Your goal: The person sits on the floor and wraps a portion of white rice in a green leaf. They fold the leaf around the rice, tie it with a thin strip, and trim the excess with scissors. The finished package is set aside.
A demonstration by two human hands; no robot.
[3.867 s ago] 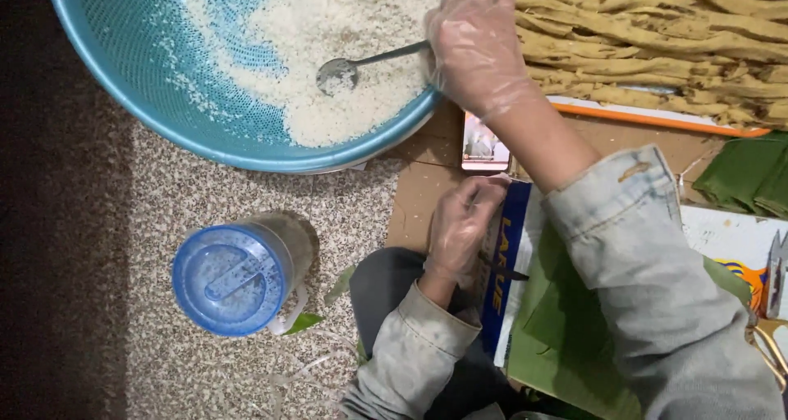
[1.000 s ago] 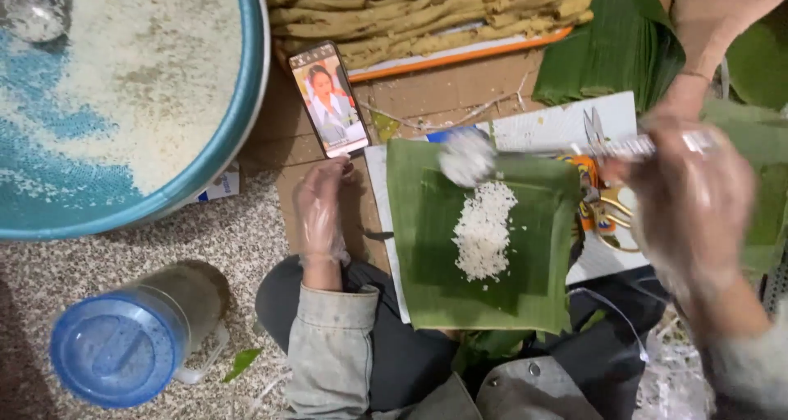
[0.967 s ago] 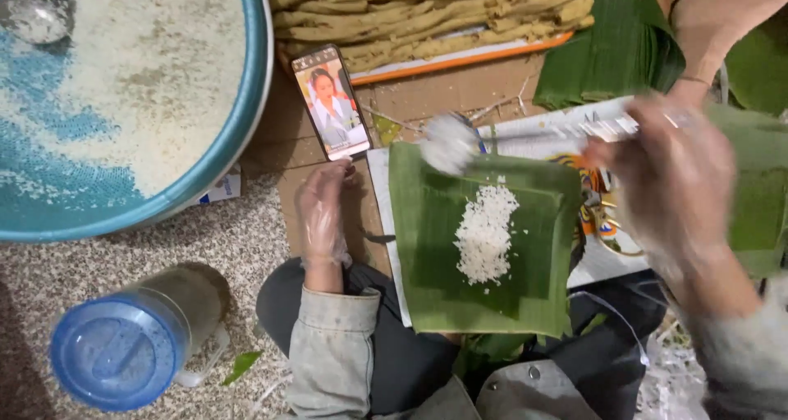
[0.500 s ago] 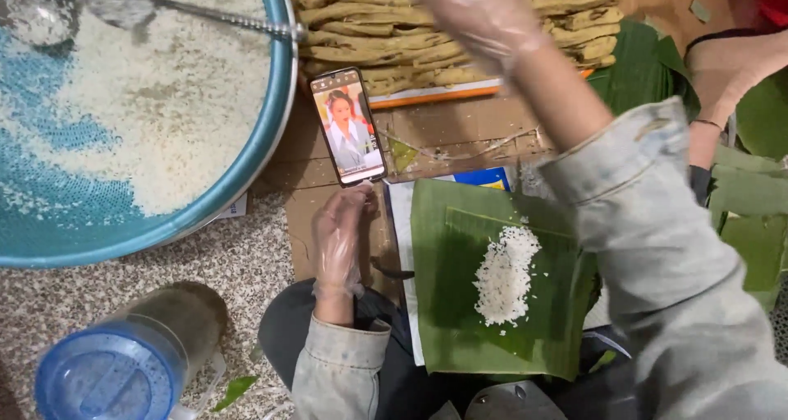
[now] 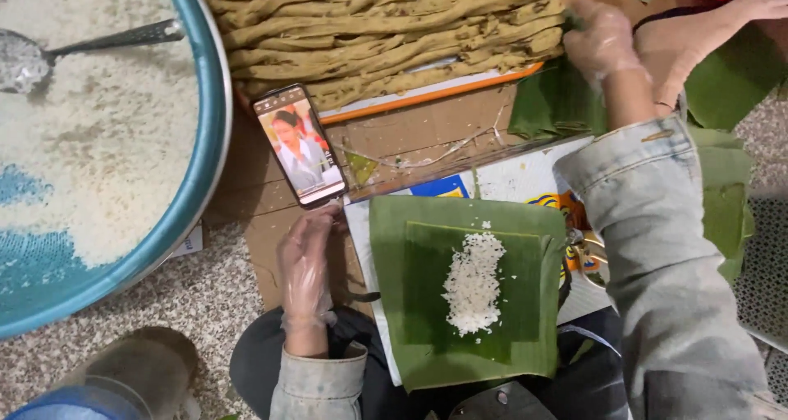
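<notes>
My right hand [image 5: 603, 38] reaches the yellow filling strips [image 5: 386, 34], its grip closing on one, I judge. Left hand [image 5: 305, 268], grip loose and empty, rests beside the banana leaf [image 5: 468, 297]; unpinned, its rice [image 5: 474, 282] could spill.

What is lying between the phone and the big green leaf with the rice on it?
In the head view, the gloved left hand rests there, its fingers just below the phone, left of the leaf holding rice.
</notes>
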